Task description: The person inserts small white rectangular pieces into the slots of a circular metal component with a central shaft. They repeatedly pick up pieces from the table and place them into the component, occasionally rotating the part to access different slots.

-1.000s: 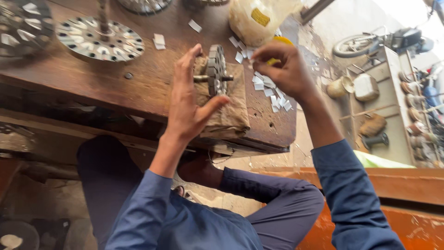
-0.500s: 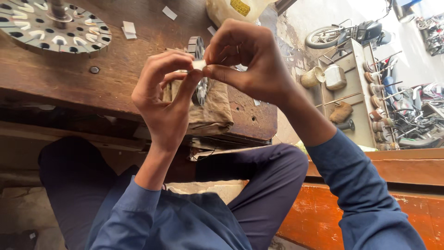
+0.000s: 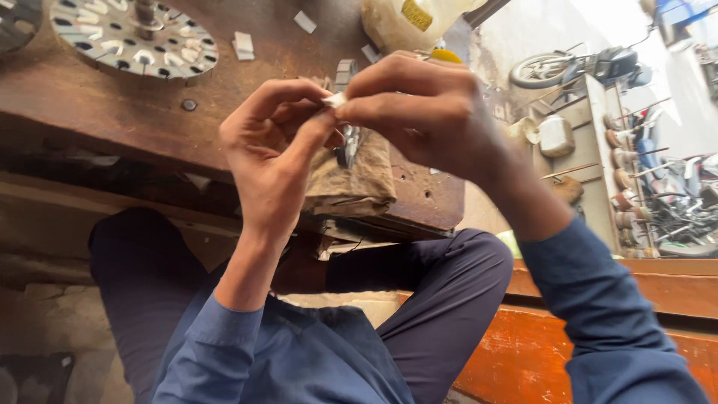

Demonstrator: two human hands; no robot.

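Note:
My left hand (image 3: 275, 150) and my right hand (image 3: 422, 112) meet above the front edge of a worn wooden workbench (image 3: 127, 112). Between their fingertips they pinch a small white slip of paper (image 3: 334, 99). Right behind the hands a dark slotted metal core (image 3: 345, 144) stands on a dirty folded cloth (image 3: 351, 183); the hands hide most of it.
A round slotted metal disc (image 3: 134, 37) with white slips in its slots lies at the bench's back left. Loose white slips (image 3: 243, 45) are scattered on the wood. A yellowish plastic bag (image 3: 411, 19) sits at the back. A parked motorbike (image 3: 583, 66) and shelves with tools are at the right.
My left hand left the metal core and my right hand came back from the scattered slips; both now meet on one white slip, lifted closer to the camera.

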